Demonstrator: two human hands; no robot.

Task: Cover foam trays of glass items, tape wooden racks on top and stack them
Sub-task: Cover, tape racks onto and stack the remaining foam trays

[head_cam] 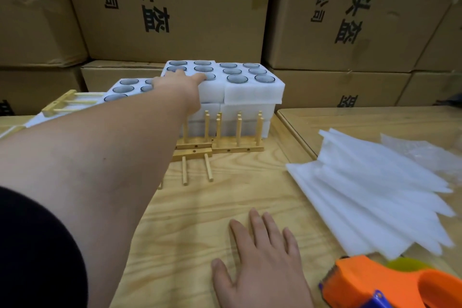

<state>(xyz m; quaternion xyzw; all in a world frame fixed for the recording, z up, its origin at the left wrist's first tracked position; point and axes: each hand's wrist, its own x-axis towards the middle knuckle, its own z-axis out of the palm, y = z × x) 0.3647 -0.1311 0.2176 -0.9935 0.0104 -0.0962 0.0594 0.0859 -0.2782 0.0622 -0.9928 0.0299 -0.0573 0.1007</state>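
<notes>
White foam trays holding round glass items are stacked at the back of the wooden table [225, 207]. My left hand [175, 85] reaches far forward and lies on the top left foam tray [212, 90], fingers over its glass-filled holes. A second top tray [252, 82] sits beside it on the right. Wooden racks [237, 132] with upright pegs stand against the stack's front, and one rack [195, 157] lies flat. My right hand [262, 257] rests flat on the table, fingers spread, holding nothing.
A fanned pile of white foam sheets [370, 195] lies at the right. An orange tape dispenser [390, 285] sits at the bottom right. Another foam tray [127, 90] with a wooden rack [65, 102] stands at the left. Large cardboard boxes [175, 7] wall off the back.
</notes>
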